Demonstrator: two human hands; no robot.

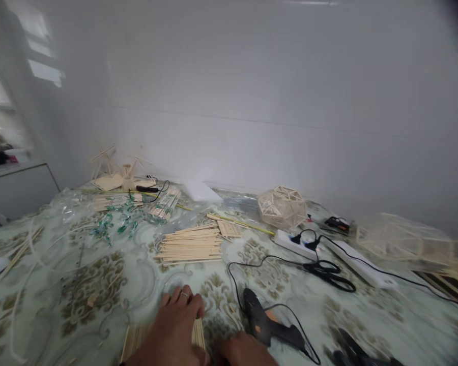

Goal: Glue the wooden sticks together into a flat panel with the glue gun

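Observation:
My left hand (177, 325), with a ring on one finger, lies palm down across a flat row of wooden sticks (132, 340) at the bottom edge. Its fingers stretch forward to the far ends of the row. Close by on the right is my right hand (244, 351), blurred and cut off by the frame, with its fingers hidden. A black glue gun (265, 320) rests just beyond the right hand, its cord looping around it. Farther back lies a loose pile of wooden sticks (191, 244).
Black scissors (328, 274) lie right of centre near a white power strip (297, 244) with plugs in it. Ball-shaped stick frames (282, 206) stand by the wall. Bundled sticks in wrappers (166, 203) are at the back left. Another dark object (354, 351) sits lower right.

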